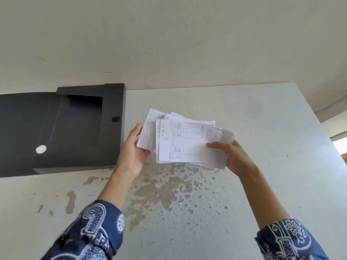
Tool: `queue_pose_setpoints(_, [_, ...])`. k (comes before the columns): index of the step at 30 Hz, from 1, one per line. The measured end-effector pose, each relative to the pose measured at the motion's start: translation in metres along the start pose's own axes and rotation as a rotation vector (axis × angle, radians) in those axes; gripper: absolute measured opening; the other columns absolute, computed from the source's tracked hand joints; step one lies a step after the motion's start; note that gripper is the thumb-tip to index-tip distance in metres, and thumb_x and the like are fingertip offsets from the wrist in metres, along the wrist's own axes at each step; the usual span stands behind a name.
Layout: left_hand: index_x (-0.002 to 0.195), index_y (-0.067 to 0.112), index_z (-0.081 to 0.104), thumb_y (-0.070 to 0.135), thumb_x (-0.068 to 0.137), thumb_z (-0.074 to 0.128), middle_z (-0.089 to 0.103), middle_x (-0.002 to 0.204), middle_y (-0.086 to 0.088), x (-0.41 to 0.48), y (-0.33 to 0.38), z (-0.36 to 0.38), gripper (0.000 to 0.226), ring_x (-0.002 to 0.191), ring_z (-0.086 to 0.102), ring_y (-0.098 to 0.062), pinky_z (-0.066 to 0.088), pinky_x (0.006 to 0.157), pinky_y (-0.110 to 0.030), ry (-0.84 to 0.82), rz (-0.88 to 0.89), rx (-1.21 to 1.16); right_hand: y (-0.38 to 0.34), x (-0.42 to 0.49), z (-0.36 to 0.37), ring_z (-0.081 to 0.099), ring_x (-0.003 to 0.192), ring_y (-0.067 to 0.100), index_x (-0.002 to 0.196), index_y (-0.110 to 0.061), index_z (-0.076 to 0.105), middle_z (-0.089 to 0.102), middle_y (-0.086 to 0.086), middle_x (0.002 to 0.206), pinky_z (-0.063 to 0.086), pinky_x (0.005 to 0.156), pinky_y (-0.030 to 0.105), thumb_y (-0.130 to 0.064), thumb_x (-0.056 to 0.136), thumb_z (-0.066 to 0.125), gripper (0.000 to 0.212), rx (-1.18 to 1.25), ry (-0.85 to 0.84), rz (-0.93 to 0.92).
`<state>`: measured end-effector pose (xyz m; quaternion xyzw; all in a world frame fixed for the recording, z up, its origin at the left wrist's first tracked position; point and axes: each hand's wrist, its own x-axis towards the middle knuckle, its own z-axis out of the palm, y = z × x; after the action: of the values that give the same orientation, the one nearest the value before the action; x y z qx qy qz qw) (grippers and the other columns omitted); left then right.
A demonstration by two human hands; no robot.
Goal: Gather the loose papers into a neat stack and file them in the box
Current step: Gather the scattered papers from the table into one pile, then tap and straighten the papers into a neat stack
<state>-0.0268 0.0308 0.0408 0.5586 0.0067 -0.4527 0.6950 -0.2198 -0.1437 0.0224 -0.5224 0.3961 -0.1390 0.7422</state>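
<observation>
Head: both hands hold papers.

- Two bare forearms enter from the bottom edge, each ending in a bare hand: the left hand and the right hand
- No rings, watch or bracelet show on either hand or wrist
- The left sleeve is dark navy cloth printed with white batik-style motifs — curls, dotted bands, a round medallion near the cuff
- The right sleeve carries the same navy-and-white print, with a small flower shape
- Both sleeves end partway along the forearm
</observation>
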Motion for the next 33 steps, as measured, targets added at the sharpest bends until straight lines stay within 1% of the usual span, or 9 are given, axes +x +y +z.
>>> queue_pose_setpoints(3, [0.116, 0.017, 0.063, 0.045, 0.091, 0.051, 0.073, 0.104, -0.006, 0.013, 0.014, -0.011, 0.040, 0.102, 0.066, -0.024, 0.050, 0.093, -0.044, -0.095, -0.019, 0.361, -0.007, 0.005, -0.009, 0.066, 0.094, 0.023, 0.104, -0.017, 0.068, 0.070, 0.005, 0.101, 0.056, 0.074, 0.039, -0.011, 0.072, 0.066, 0.033, -0.089, -0.102, 0.005])
queue_pose_setpoints(6, [0.118, 0.018, 0.061, 0.043, 0.089, 0.056, 0.070, 0.114, -0.007, 0.019, 0.019, -0.007, 0.039, 0.111, 0.063, -0.024, 0.041, 0.104, -0.051, -0.146, -0.060, 0.502, -0.011, 0.012, -0.011, 0.066, 0.097, 0.027, 0.108, -0.013, 0.067, 0.070, 0.008, 0.103, 0.056, 0.077, 0.042, -0.012, 0.071, 0.067, 0.036, -0.116, -0.125, 0.037])
queue_pose_setpoints(10, [0.122, 0.012, 0.055, 0.029, 0.093, 0.054, 0.069, 0.112, -0.007, 0.025, 0.009, 0.009, 0.034, 0.110, 0.062, -0.025, 0.046, 0.095, -0.048, -0.113, -0.106, 0.440, -0.010, 0.018, -0.006, 0.066, 0.099, 0.026, 0.116, -0.010, 0.064, 0.069, 0.010, 0.110, 0.056, 0.080, 0.041, -0.016, 0.074, 0.068, 0.042, -0.058, -0.132, 0.062])
queue_pose_setpoints(16, [0.126, 0.005, 0.049, 0.006, 0.092, 0.053, 0.067, 0.114, -0.007, 0.029, -0.013, 0.024, 0.034, 0.100, 0.063, -0.019, 0.051, 0.081, -0.034, -0.109, -0.172, 0.320, -0.003, 0.026, 0.008, 0.067, 0.089, 0.022, 0.108, -0.012, 0.066, 0.070, 0.004, 0.098, 0.057, 0.067, 0.031, -0.021, 0.073, 0.066, 0.036, -0.016, -0.116, 0.123])
queue_pose_setpoints(18, [0.124, 0.007, 0.049, 0.001, 0.091, 0.052, 0.064, 0.113, -0.005, 0.031, -0.016, 0.028, 0.034, 0.099, 0.061, -0.017, 0.051, 0.078, -0.030, -0.085, -0.120, 0.376, -0.002, 0.030, 0.009, 0.066, 0.087, 0.020, 0.103, -0.013, 0.065, 0.069, 0.003, 0.094, 0.056, 0.065, 0.030, -0.019, 0.072, 0.063, 0.032, -0.032, -0.105, 0.112])
queue_pose_setpoints(22, [0.110, 0.010, 0.054, 0.003, 0.090, 0.055, 0.066, 0.105, 0.002, 0.039, -0.015, 0.030, 0.021, 0.096, 0.062, -0.011, 0.055, 0.068, -0.020, -0.026, 0.122, 0.509, -0.006, 0.039, 0.012, 0.063, 0.099, 0.026, 0.109, -0.008, 0.064, 0.066, 0.009, 0.105, 0.057, 0.081, 0.046, -0.013, 0.072, 0.070, 0.037, -0.092, -0.005, -0.050])
queue_pose_setpoints(27, [0.098, 0.016, 0.055, 0.002, 0.089, 0.058, 0.066, 0.107, -0.004, 0.050, -0.010, 0.033, 0.017, 0.101, 0.064, -0.016, 0.056, 0.079, -0.024, 0.023, 0.413, 0.515, -0.020, 0.050, 0.018, 0.066, 0.084, 0.004, 0.097, -0.013, 0.069, 0.071, -0.008, 0.088, 0.055, 0.072, 0.022, 0.004, 0.081, 0.066, 0.024, -0.108, 0.032, -0.266])
queue_pose_setpoints(30, [0.100, 0.016, 0.054, 0.004, 0.089, 0.059, 0.065, 0.108, -0.006, 0.055, -0.011, 0.031, 0.017, 0.102, 0.062, -0.018, 0.054, 0.082, -0.022, 0.024, 0.510, 0.568, -0.020, 0.057, 0.017, 0.067, 0.086, 0.007, 0.102, -0.005, 0.066, 0.072, -0.008, 0.088, 0.054, 0.072, 0.022, 0.004, 0.081, 0.066, 0.022, -0.129, 0.039, -0.301])
queue_pose_setpoints(33, [0.098, 0.025, 0.052, 0.001, 0.086, 0.062, 0.062, 0.109, -0.008, 0.062, -0.016, 0.025, 0.028, 0.105, 0.060, -0.024, 0.054, 0.086, -0.027, -0.006, 0.481, 0.600, -0.014, 0.062, 0.013, 0.064, 0.083, 0.012, 0.092, -0.010, 0.064, 0.069, -0.006, 0.082, 0.049, 0.071, 0.029, 0.003, 0.082, 0.067, 0.017, -0.176, 0.009, -0.289])
